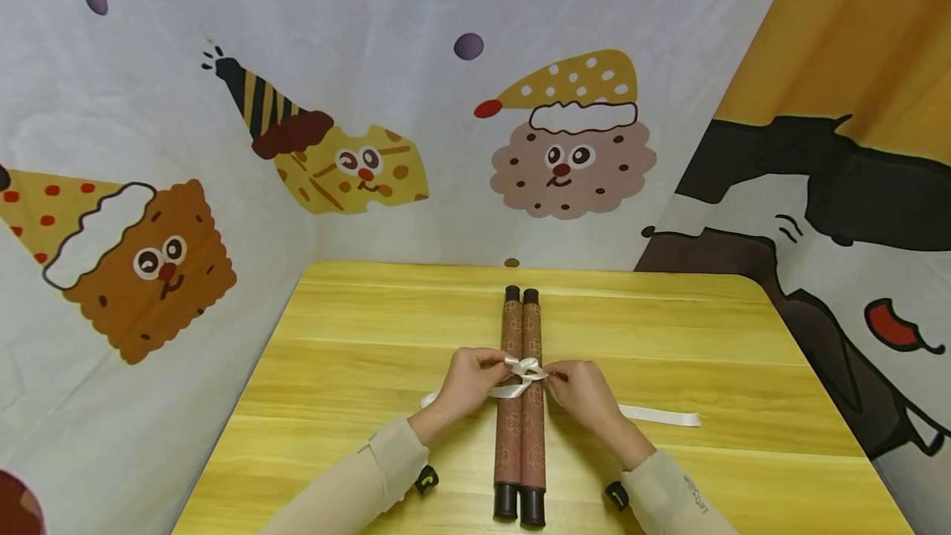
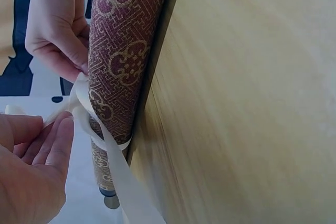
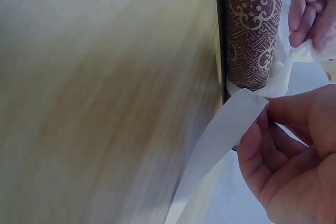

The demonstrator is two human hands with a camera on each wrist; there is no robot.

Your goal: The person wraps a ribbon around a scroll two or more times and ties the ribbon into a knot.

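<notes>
Two maroon patterned scroll rolls with dark end knobs lie side by side on the table, running away from me. A white ribbon goes around them and forms a loose loop or bow on top, near their middle. My left hand pinches one part of the ribbon between thumb and fingers at the left side of the knot. At its right side, my right hand pinches another part of the white ribbon. In the left wrist view the ribbon hangs down past the brocade roll.
The wooden table stands against a cloth backdrop printed with cartoon biscuits and cheese. A ribbon tail lies flat on the right. Small black pieces show beside each sleeve.
</notes>
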